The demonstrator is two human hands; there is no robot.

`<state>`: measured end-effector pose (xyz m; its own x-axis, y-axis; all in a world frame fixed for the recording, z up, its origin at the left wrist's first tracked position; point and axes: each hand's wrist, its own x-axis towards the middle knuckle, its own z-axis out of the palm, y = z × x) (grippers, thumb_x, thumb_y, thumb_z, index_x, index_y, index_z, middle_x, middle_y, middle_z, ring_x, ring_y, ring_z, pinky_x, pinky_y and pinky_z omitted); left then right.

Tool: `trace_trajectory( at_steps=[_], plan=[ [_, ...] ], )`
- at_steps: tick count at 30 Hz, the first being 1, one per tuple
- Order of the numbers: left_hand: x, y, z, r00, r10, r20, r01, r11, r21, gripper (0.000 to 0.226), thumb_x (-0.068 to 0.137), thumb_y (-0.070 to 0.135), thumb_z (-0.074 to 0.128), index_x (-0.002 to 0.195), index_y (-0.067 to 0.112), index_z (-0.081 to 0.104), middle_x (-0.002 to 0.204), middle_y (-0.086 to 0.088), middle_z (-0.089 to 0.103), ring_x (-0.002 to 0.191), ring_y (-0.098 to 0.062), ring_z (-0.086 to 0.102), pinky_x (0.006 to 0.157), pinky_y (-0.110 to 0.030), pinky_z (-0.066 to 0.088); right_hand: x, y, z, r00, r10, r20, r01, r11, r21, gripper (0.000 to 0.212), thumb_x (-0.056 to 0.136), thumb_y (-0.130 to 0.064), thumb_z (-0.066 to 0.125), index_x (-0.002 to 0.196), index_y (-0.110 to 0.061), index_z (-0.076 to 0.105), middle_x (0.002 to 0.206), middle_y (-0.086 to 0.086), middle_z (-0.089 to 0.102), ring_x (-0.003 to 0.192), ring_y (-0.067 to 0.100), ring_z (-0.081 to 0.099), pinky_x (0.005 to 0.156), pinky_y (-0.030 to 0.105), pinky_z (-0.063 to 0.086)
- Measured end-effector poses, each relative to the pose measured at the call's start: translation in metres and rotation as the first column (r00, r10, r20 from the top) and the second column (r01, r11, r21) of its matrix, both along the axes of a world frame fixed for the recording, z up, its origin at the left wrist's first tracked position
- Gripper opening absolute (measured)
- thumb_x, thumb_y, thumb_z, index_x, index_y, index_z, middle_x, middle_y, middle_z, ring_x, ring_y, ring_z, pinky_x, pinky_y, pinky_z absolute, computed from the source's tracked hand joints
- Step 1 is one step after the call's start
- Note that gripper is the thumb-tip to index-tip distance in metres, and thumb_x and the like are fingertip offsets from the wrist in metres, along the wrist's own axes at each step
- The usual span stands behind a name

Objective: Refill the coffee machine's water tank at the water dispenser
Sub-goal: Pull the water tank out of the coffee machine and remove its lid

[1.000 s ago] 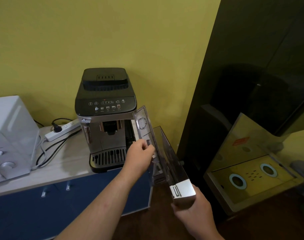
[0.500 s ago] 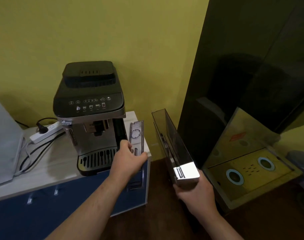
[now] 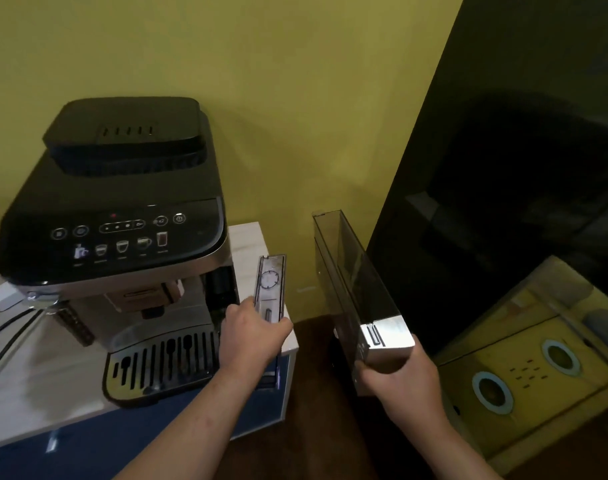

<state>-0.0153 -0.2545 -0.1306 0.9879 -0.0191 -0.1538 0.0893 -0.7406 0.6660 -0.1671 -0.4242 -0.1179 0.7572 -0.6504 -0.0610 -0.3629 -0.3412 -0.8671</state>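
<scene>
Coffee machine [image 3: 122, 244] stands on the white counter [image 3: 36, 372]; taken as landmark. Right of the machine, off the counter edge: the tank [image 3: 356, 292], smoked clear plastic, lidless, held in the air. Right hand [image 3: 404, 386] is clamped around its near silver-faced end. Between machine and tank: the lid [image 3: 270, 289], a narrow clear strip, near end pinched in the left hand [image 3: 254, 336], lying just beside the machine's right side above the counter corner. Tank and lid apart.
</scene>
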Motion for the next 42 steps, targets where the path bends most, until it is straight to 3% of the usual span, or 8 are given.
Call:
trace_trajectory(
  at_steps=[3,10,16,22,29,36,39,42],
  plan=[
    [0.018,-0.016,-0.012,0.999,0.049,0.002,-0.049,0.999,0.010,0.056,0.064,0.050,0.062,0.105,0.011,0.059,0.102,-0.005,0.049,0.085,-0.024,0.056,0.069,-0.035,0.053,0.018,-0.013,-0.008,1.000,0.012,-0.010,-0.012,1.000,-0.011,0.072,0.063,-0.019,0.090,0.120,-0.032,0.048,0.095,-0.020,0.051,0.095,0.005,0.051,0.077,0.018,0.044],
    [0.059,-0.041,-0.047,0.994,0.106,-0.011,-0.104,0.985,0.134,0.056,0.068,0.051,0.065,0.104,0.008,0.059,0.103,-0.010,0.051,0.082,-0.026,0.057,0.060,-0.030,0.046,0.058,-0.043,-0.026,0.997,0.074,-0.016,-0.074,0.997,0.014,0.074,0.062,-0.018,0.090,0.125,-0.026,0.052,0.097,-0.021,0.054,0.096,0.006,0.054,0.079,0.020,0.046],
    [0.075,-0.053,-0.073,0.994,0.086,0.063,-0.100,0.957,0.272,0.056,0.077,0.047,0.062,0.109,0.001,0.058,0.106,-0.015,0.056,0.088,-0.028,0.058,0.061,-0.031,0.042,0.070,-0.057,-0.041,0.996,0.087,-0.003,-0.086,0.994,0.063,0.069,0.061,-0.019,0.091,0.112,-0.036,0.048,0.095,-0.020,0.055,0.091,0.005,0.055,0.077,0.023,0.048],
    [0.083,-0.062,-0.082,0.996,0.048,0.071,-0.074,0.898,0.434,0.056,0.087,0.047,0.053,0.116,-0.002,0.055,0.112,-0.018,0.056,0.093,-0.031,0.060,0.060,-0.032,0.039,0.068,-0.069,-0.054,0.996,0.069,-0.054,-0.065,0.995,0.079,0.061,0.060,-0.018,0.091,0.107,-0.027,0.053,0.090,-0.018,0.056,0.090,0.012,0.058,0.077,0.028,0.049],
    [0.087,-0.065,-0.082,0.997,0.077,0.027,-0.080,0.868,0.490,0.057,0.089,0.046,0.051,0.121,-0.001,0.052,0.114,-0.017,0.053,0.083,-0.025,0.052,0.059,-0.032,0.038,0.064,-0.079,-0.056,0.993,0.082,-0.084,-0.076,0.995,0.067,0.064,0.061,-0.019,0.091,0.108,-0.029,0.049,0.090,-0.020,0.052,0.093,0.013,0.055,0.080,0.029,0.049],
    [0.086,-0.070,-0.078,0.995,0.095,-0.026,-0.069,0.862,0.502,0.072,0.090,0.050,0.048,0.132,-0.008,0.040,0.120,-0.019,0.047,0.101,-0.030,0.057,0.061,-0.034,0.043,0.064,-0.083,-0.052,0.992,0.084,-0.093,-0.076,0.993,0.089,0.068,0.061,-0.019,0.091,0.116,-0.024,0.052,0.093,-0.016,0.054,0.095,0.014,0.056,0.078,0.028,0.050],
    [0.087,-0.070,-0.071,0.996,0.093,0.005,-0.083,0.864,0.497,0.081,0.088,0.056,0.048,0.138,-0.006,0.033,0.129,-0.020,0.047,0.113,-0.032,0.052,0.074,-0.039,0.049,0.064,-0.083,-0.047,0.991,0.095,-0.091,-0.086,0.992,0.096,0.070,0.062,-0.018,0.091,0.118,-0.026,0.049,0.095,-0.015,0.053,0.098,0.013,0.054,0.080,0.027,0.049],
    [0.085,-0.076,-0.054,0.983,-0.089,0.158,0.024,0.928,0.371,0.077,0.091,0.056,0.046,0.146,0.003,0.031,0.143,-0.018,0.043,0.128,-0.031,0.045,0.101,-0.045,0.045,0.063,-0.082,-0.038,0.991,0.111,-0.076,-0.103,0.990,0.097,0.069,0.062,-0.018,0.091,0.114,-0.032,0.047,0.096,-0.020,0.054,0.098,0.010,0.055,0.078,0.023,0.048]
  ],
)
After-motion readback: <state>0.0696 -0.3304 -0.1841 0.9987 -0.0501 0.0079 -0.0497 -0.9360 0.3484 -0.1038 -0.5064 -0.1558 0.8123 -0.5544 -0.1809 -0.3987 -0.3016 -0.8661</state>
